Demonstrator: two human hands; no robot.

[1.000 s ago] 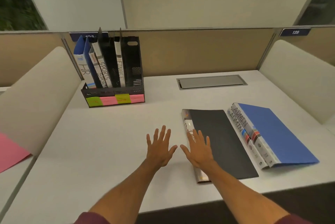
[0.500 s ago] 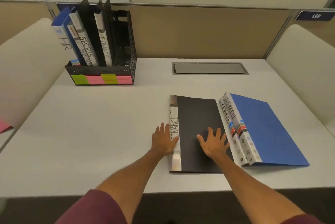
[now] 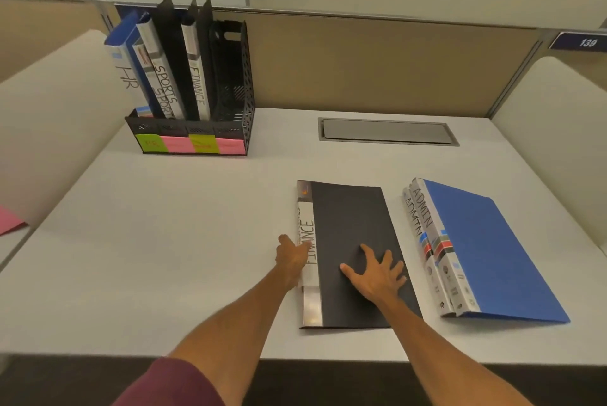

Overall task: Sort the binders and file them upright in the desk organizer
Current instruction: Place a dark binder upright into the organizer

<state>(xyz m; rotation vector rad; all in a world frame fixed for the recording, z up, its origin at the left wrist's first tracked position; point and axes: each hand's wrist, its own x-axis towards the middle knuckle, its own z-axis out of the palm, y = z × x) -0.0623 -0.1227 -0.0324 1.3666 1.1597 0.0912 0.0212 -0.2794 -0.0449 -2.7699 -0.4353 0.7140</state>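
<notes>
Lying flat on the near middle of the desk [image 3: 164, 241], the black FINANCE binder [image 3: 351, 225] looks thin, light and fairly stiff, its smooth cover likely to slide under a palm. The right hand [image 3: 377, 274] presses on that cover with fingers spread; the left hand [image 3: 290, 257] meets the spine edge, its fingers too hidden to tell whether they hook beneath. The spine seems the firmest hold for carrying it to the desk organizer [image 3: 244, 83], far left.

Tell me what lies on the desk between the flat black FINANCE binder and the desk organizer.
Nothing: in the head view, only bare white desk separates the FINANCE binder from the desk organizer.
</notes>
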